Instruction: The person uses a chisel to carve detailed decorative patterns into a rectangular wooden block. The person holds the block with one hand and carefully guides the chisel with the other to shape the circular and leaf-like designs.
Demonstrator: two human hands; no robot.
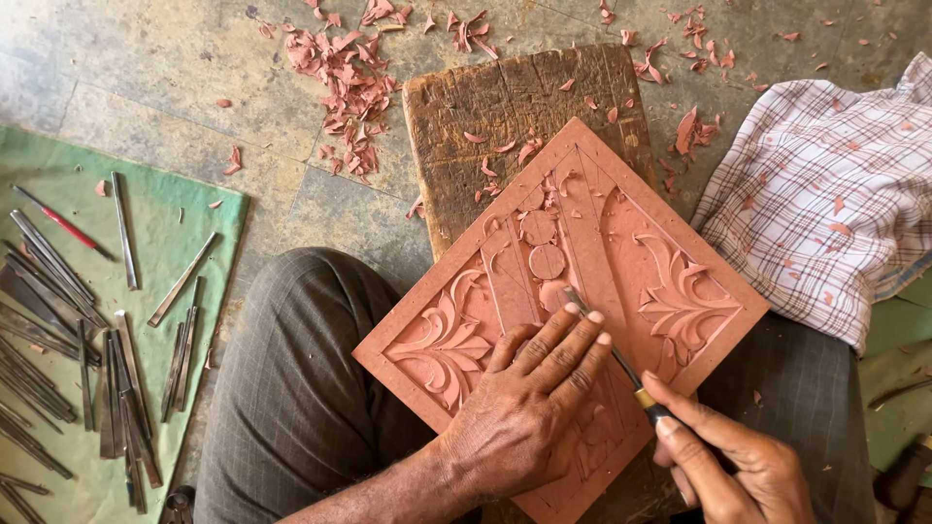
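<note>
Reddish carved panel [621,262], chisel [607,344], both hands

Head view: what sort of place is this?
Likely a woodcarver's floor workshop: a reddish carved square wooden panel, rows of metal chisels on a green cloth, and reddish wood shavings on the stone floor.

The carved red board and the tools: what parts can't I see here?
Head view:
- Carved board: the lower middle carving is hidden under the left hand.
- Chisel: its handle is hidden inside the right hand.
- Metal tools on the green cloth: cut off by the left edge.
- Checked cloth: cut off by the right edge.
</note>
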